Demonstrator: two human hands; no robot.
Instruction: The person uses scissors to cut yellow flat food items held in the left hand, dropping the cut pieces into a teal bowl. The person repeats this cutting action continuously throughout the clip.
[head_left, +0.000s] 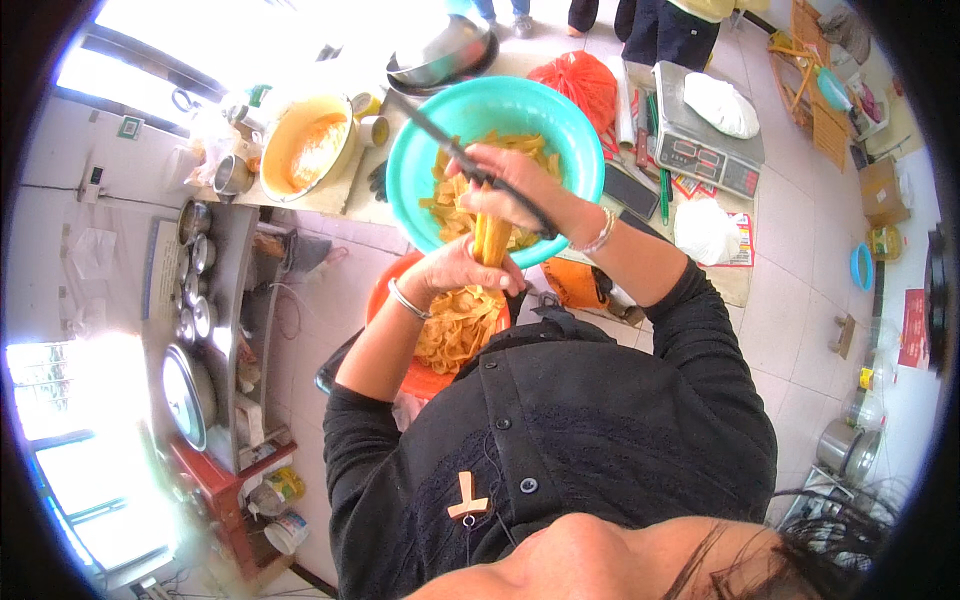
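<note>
My left hand (472, 268), with a silver bangle at the wrist, grips an upright bundle of flat yellow-brown food strips (492, 238), possibly tofu skin. Just above it, my right hand (517, 180) is closed around a long dark bladed tool (435, 129); whether it is a knife or scissors I cannot tell. The tool slants across the right hand, its tip towards the upper left. Both hands are at the near rim of a turquoise plastic basin (583, 142) holding short cut pieces (448, 217). Below my left hand, an orange basin (390, 300) contains long curled strips (457, 330).
A yellow enamel basin (339, 156) stands left, near metal bowls (442, 56). To the right are a red plastic bag (577, 86), a digital scale (697, 154) bearing a white bag (721, 105), a phone (630, 193) and another white bag (705, 232). People's legs (660, 34) show beyond the table.
</note>
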